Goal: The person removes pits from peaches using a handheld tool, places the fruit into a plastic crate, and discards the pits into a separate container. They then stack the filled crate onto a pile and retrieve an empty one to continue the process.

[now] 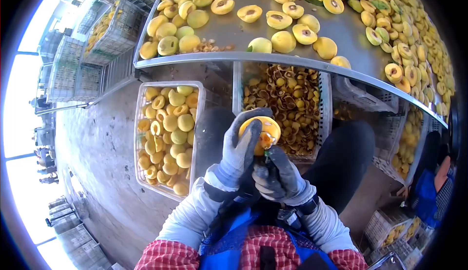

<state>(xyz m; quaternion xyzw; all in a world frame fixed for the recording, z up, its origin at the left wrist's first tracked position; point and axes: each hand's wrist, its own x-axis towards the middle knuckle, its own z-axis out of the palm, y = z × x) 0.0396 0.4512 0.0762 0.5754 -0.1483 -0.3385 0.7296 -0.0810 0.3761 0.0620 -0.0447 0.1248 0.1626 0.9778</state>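
Observation:
Near the middle, my gloved left hand (239,145) is closed around a halved yellow peach (267,125), its cut face turned up. Just right of it and lower, my gloved right hand (279,176) is closed on a small tool whose handle is mostly hidden in the fingers; its tip (266,153) meets the lower edge of the peach's cut face. Beyond my hands is a crate (323,111) of brown and yellow pits and scraps. To the left, a white crate (140,145) holds peach halves.
A metal table (224,28) with many peach halves crosses the top, its raised edge above the crates. Stacked crates (73,70) stand at upper left. Another person in blue (429,197) is at the right edge, near more crates (385,226) of peaches.

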